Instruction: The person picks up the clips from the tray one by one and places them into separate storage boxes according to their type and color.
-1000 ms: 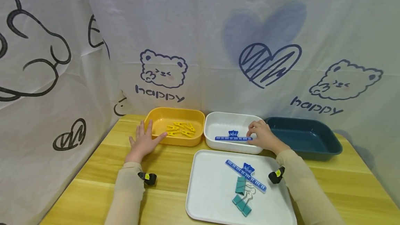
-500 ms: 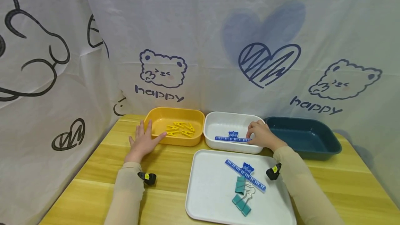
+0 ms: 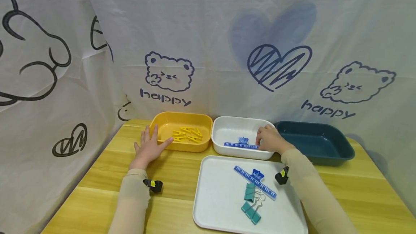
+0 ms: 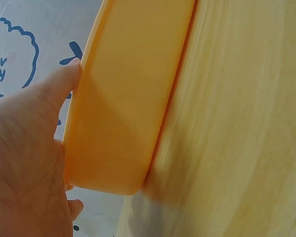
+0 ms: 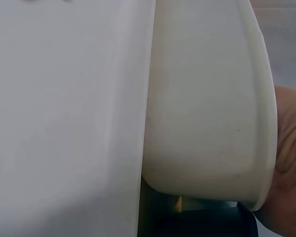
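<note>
My left hand (image 3: pixel 149 151) rests with spread, fairly straight fingers on the left rim of the yellow bin (image 3: pixel 182 147). Several small yellow clothespins (image 3: pixel 194 139) lie inside it. In the left wrist view the thumb (image 4: pixel 63 79) touches the bin's edge. My right hand (image 3: pixel 273 141) reaches over the white bin (image 3: pixel 238 153), its curled fingers pinching the right end of a long blue piano-key page clip (image 3: pixel 240 145) low in the bin. The bin wall hides those fingertips in the right wrist view. A matching blue clip (image 3: pixel 247 177) lies slanted on the white tray (image 3: pixel 214 198).
Two teal binder clips (image 3: pixel 251 213) lie on the tray beside the slanted blue clip. A dark teal bin (image 3: pixel 338 159) stands right of the white one, by my right forearm. Printed cloth (image 3: pixel 214 46) hangs right behind the bins on the wooden table (image 3: pixel 97 198).
The right hand and forearm have shifted slightly left, and the blue page clip in the white bin has moved very little. My left hand stays still on the yellow bin.
</note>
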Action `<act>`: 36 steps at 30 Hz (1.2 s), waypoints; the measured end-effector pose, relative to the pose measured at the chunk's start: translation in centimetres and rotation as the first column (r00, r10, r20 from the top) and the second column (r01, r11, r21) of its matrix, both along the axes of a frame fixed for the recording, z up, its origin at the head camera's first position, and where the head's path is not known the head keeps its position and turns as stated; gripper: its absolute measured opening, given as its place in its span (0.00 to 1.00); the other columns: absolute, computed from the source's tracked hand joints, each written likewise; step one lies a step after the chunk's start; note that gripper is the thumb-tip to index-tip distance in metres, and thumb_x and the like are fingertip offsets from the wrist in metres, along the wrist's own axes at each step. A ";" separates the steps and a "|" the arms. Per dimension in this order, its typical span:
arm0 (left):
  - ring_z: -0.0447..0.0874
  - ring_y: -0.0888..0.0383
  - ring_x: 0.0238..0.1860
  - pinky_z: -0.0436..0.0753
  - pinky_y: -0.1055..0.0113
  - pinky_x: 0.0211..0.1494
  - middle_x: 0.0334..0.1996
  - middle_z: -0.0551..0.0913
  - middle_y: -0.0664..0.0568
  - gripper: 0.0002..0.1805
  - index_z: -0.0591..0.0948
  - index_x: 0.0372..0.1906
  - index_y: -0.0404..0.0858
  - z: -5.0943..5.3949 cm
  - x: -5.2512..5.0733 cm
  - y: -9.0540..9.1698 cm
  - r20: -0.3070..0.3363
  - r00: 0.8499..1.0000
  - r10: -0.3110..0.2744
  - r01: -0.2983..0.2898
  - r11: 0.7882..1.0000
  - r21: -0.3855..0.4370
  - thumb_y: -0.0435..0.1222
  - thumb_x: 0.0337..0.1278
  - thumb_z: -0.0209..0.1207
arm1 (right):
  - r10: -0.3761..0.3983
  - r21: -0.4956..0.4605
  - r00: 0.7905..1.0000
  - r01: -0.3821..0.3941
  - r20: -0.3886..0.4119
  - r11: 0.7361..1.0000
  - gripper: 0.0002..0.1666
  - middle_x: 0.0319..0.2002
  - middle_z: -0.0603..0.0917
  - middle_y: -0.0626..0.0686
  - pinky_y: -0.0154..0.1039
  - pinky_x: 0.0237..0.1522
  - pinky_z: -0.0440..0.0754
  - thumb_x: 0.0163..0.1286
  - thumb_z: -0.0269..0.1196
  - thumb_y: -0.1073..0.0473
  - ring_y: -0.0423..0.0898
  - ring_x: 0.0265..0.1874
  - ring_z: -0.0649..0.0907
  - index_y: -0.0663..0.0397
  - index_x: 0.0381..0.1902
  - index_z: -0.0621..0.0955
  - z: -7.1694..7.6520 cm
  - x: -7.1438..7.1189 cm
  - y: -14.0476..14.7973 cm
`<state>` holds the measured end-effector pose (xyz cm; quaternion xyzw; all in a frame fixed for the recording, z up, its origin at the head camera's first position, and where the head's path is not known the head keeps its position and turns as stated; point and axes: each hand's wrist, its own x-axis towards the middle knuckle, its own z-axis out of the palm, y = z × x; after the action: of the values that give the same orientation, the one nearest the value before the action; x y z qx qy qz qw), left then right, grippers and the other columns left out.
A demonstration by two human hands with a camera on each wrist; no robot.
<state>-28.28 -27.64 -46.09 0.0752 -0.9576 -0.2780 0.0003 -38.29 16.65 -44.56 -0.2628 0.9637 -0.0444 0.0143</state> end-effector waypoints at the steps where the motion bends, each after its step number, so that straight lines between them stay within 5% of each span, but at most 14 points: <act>1: 0.23 0.33 0.77 0.28 0.24 0.67 0.77 0.23 0.39 0.56 0.36 0.79 0.43 0.0 0.0 0.0 -0.001 1.000 0.000 0.000 1.000 -0.002 0.72 0.58 0.41 | 0.001 0.010 1.000 -0.001 0.000 1.000 0.07 0.44 0.80 0.53 0.57 0.59 0.66 0.53 0.73 0.56 0.53 0.47 0.70 0.44 0.22 0.83 -0.1 -0.1 0.0; 14: 0.21 0.34 0.77 0.27 0.25 0.67 0.77 0.21 0.40 0.56 0.35 0.78 0.44 0.1 -0.2 0.2 0.004 1.000 0.001 -0.001 1.000 0.004 0.72 0.59 0.41 | 0.012 0.034 1.000 -0.012 -0.010 0.999 0.06 0.46 0.79 0.54 0.58 0.58 0.66 0.54 0.73 0.55 0.53 0.47 0.71 0.42 0.22 0.84 0.0 -0.2 0.0; 23: 0.22 0.33 0.77 0.27 0.25 0.67 0.77 0.23 0.38 0.56 0.36 0.79 0.43 0.3 0.0 0.2 0.009 1.000 -0.001 0.001 1.000 0.011 0.71 0.59 0.42 | -0.029 -0.056 0.999 0.028 -0.020 0.998 0.05 0.46 0.79 0.55 0.57 0.58 0.66 0.56 0.72 0.53 0.56 0.52 0.70 0.44 0.27 0.84 0.8 0.3 0.4; 36: 0.21 0.33 0.76 0.27 0.24 0.67 0.77 0.22 0.38 0.56 0.34 0.78 0.43 0.3 0.1 0.2 0.013 1.000 -0.009 0.009 1.000 0.011 0.71 0.60 0.41 | -0.043 -0.218 0.998 0.030 -0.055 0.975 0.06 0.47 0.78 0.55 0.55 0.54 0.66 0.59 0.71 0.56 0.54 0.50 0.67 0.48 0.33 0.84 2.5 4.2 2.0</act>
<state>-28.22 -27.44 -45.77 0.0726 -0.9564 -0.2826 -0.0074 -34.12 18.70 -42.04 -0.2461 0.9578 -0.1420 -0.0440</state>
